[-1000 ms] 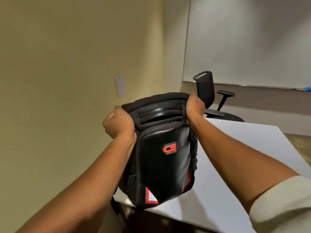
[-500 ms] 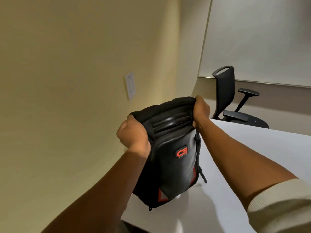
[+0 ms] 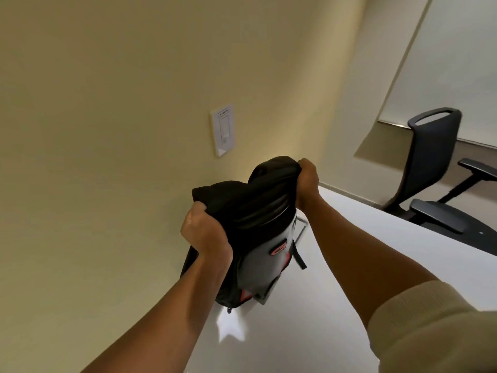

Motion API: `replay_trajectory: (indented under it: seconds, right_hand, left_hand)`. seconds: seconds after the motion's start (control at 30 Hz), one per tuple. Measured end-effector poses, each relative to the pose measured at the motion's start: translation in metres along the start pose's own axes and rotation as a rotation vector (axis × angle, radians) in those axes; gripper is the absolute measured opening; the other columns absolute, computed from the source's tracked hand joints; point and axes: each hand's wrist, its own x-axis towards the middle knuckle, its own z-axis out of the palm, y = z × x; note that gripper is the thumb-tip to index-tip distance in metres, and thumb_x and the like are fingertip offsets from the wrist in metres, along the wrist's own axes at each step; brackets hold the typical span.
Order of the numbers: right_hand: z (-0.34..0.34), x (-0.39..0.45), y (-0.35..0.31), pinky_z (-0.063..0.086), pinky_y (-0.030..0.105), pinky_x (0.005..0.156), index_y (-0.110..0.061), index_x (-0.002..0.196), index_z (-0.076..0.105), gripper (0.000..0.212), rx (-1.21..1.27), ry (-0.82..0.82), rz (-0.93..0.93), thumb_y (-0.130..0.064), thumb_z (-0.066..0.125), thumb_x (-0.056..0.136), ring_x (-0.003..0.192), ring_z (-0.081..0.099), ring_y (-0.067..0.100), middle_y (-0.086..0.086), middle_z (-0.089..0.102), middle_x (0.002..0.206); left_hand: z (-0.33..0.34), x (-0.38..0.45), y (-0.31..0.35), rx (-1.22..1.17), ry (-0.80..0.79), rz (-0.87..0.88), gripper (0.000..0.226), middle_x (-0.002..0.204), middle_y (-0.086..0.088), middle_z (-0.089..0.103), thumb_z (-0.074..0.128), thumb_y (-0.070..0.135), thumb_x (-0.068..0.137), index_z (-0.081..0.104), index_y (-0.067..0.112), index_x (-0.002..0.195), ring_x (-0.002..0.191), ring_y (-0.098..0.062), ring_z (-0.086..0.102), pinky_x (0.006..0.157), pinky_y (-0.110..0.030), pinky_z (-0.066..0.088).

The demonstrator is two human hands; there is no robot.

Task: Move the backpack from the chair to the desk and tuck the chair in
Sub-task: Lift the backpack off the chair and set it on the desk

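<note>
— Where is the backpack [image 3: 252,238]?
— Between both hands, standing on the desk [image 3: 336,305].
— Who grips it?
— The left hand [image 3: 205,232] and the right hand [image 3: 306,176] both squeeze its top tight.

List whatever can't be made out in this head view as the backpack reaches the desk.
- Base of the black backpack with the red logo: whether it rests on the white desk is unclear.
- Left hand and right hand fingers: buried in fabric.
- Logo text: blurred.
- Black office chair: cut by the right edge; base behind the desk.
- Wall switch plate label: too small.
</note>
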Motion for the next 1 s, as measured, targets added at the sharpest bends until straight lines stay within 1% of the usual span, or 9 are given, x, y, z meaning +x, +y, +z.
replay_trajectory:
  seconds: [0.1,0.2,0.4,0.47,0.57,0.7,0.8,0.9,1.0]
  right_hand:
    - [0.01,0.019,0.008,0.036,0.035,0.064,-0.02,0.055,0.037,0.028,0.023,-0.067,0.047,-0.027,0.043,0.081,0.064,0.039,0.018,-0.002,0.041,0.058]
    - [0.014,0.032,0.02,0.037,0.033,0.061,-0.021,0.058,0.037,0.027,-0.073,-0.081,0.044,-0.03,0.042,0.083,0.06,0.041,0.015,-0.008,0.043,0.049]
    - [0.007,0.044,0.031,0.041,0.039,0.081,-0.02,0.082,0.048,0.025,-0.288,-0.025,-0.037,-0.038,0.033,0.09,0.087,0.048,0.02,0.002,0.052,0.085]
    - [0.006,0.041,0.033,0.045,0.044,0.096,-0.018,0.106,0.056,0.041,-0.344,-0.007,-0.068,-0.045,0.028,0.093,0.104,0.055,0.024,0.007,0.061,0.109]
    - [0.005,0.028,0.034,0.039,0.049,0.108,-0.015,0.134,0.048,0.058,-0.449,0.017,-0.147,-0.052,0.021,0.099,0.12,0.052,0.028,0.012,0.056,0.134]
    - [0.004,0.0,0.035,0.039,0.044,0.109,-0.019,0.142,0.042,0.054,-0.503,0.009,-0.258,-0.051,0.025,0.102,0.126,0.049,0.027,0.008,0.052,0.141]
    - [0.002,-0.026,0.037,0.038,0.037,0.103,-0.022,0.144,0.04,0.053,-0.554,0.014,-0.316,-0.052,0.031,0.101,0.127,0.05,0.026,0.007,0.052,0.143]
    - [0.002,-0.058,0.042,0.04,0.042,0.106,-0.021,0.141,0.044,0.051,-0.669,0.047,-0.372,-0.051,0.03,0.102,0.127,0.051,0.027,0.008,0.054,0.141]
    - [0.0,-0.093,0.051,0.04,0.041,0.105,-0.017,0.138,0.048,0.055,-0.761,0.094,-0.375,-0.052,0.027,0.102,0.131,0.049,0.027,0.007,0.053,0.142]
  left_hand:
    - [-0.002,0.009,-0.012,-0.024,0.051,-0.056,0.054,0.042,0.012,0.046,0.048,0.009,0.084,0.044,0.025,0.033,0.038,-0.003,0.045,0.04,-0.014,0.037]
    - [-0.006,0.015,-0.024,0.021,0.069,-0.041,0.041,0.054,0.003,0.046,0.047,0.008,0.087,0.046,0.017,0.047,0.052,-0.01,0.045,0.052,-0.024,0.039]
    - [-0.005,0.015,-0.039,0.195,0.042,0.069,0.032,0.061,0.0,0.037,0.042,0.016,0.092,0.04,0.019,0.061,0.056,-0.013,0.035,0.055,-0.028,0.032]
    - [-0.005,0.014,-0.038,0.218,0.041,0.07,0.033,0.061,0.001,0.039,0.041,0.017,0.093,0.041,0.02,0.06,0.056,-0.014,0.037,0.055,-0.029,0.033]
    - [-0.007,0.016,-0.035,0.279,0.046,0.013,0.034,0.062,0.003,0.046,0.043,0.024,0.093,0.045,0.022,0.059,0.058,-0.013,0.042,0.055,-0.027,0.036]
    - [-0.014,0.018,-0.028,0.426,0.017,-0.014,0.036,0.066,-0.001,0.053,0.043,0.033,0.094,0.055,0.013,0.066,0.062,-0.018,0.049,0.062,-0.033,0.046]
    - [-0.023,0.021,-0.022,0.653,-0.108,0.102,0.044,0.088,-0.012,0.051,0.033,0.034,0.095,0.061,0.001,0.1,0.08,-0.027,0.045,0.083,-0.048,0.048]
    - [-0.035,0.022,-0.013,0.743,-0.245,0.142,0.028,0.093,-0.011,0.05,0.033,0.034,0.097,0.053,0.015,0.094,0.084,-0.025,0.044,0.078,-0.039,0.039]
    - [-0.047,0.017,0.0,0.691,-0.306,0.12,0.033,0.087,-0.008,0.06,0.039,0.031,0.094,0.062,0.008,0.087,0.085,-0.032,0.055,0.083,-0.042,0.046]
